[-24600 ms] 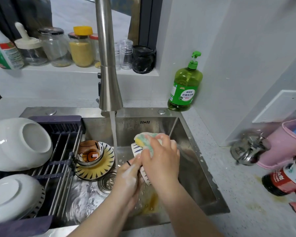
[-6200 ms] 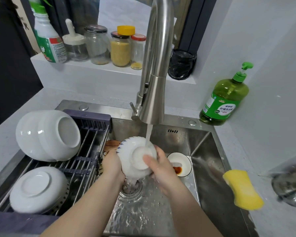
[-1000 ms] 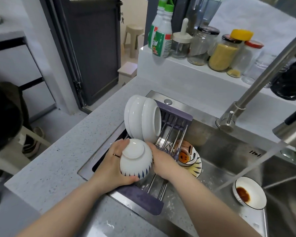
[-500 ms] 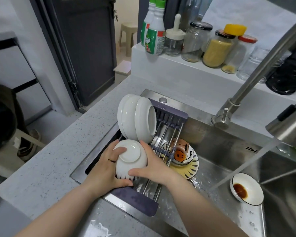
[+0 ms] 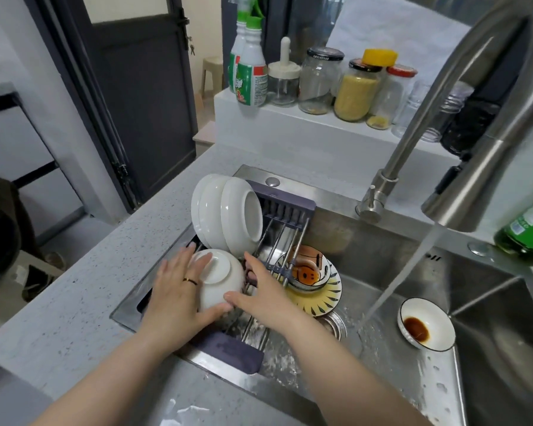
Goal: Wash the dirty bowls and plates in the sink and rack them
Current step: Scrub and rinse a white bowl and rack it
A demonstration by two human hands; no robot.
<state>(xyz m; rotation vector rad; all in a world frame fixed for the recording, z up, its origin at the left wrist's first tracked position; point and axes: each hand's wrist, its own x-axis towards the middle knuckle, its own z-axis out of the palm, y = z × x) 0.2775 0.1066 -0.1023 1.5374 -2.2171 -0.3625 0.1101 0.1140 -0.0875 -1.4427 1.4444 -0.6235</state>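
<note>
No legible text on bottle labels (image 5: 250,84)

Off to the right of the right hand (image 5: 260,290) the faucet (image 5: 474,167) is pouring a stream of water (image 5: 413,265), a green soap bottle (image 5: 526,238) sits even farther right, and up beyond the hand a white ledge (image 5: 290,127) is crammed with jars (image 5: 356,93) plus two green-capped bottles (image 5: 251,78).
</note>
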